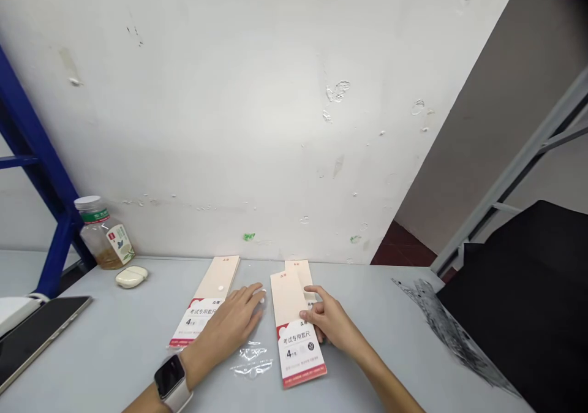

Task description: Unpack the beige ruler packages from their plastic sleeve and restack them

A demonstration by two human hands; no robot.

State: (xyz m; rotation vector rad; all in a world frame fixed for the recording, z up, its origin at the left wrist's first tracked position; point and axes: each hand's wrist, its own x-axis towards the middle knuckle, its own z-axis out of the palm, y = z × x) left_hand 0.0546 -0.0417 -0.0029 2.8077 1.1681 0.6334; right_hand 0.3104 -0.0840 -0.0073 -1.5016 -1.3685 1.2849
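Note:
My left hand (234, 318) lies with fingers stretched out over a clear plastic sleeve (252, 362) on the table. Beside it, to the left, is a cream, white and red ruler set packet (215, 280), possibly stacked on others; the hand partly covers its right side. My right hand (333, 323) grips the right edge of another ruler set packet (296, 345), thumb on its front. That packet overlaps a further packet (299, 268) lying behind it. A smartwatch (171, 376) is on my left wrist.
A plastic bottle (108, 238) with some brown liquid and a cream earbud case (131, 276) stand at the back left. A dark tablet (39, 333) lies at the left edge. Black fabric (528, 296) and a patterned sheer piece (441, 327) are at right. A white wall (257, 125) rises behind the table.

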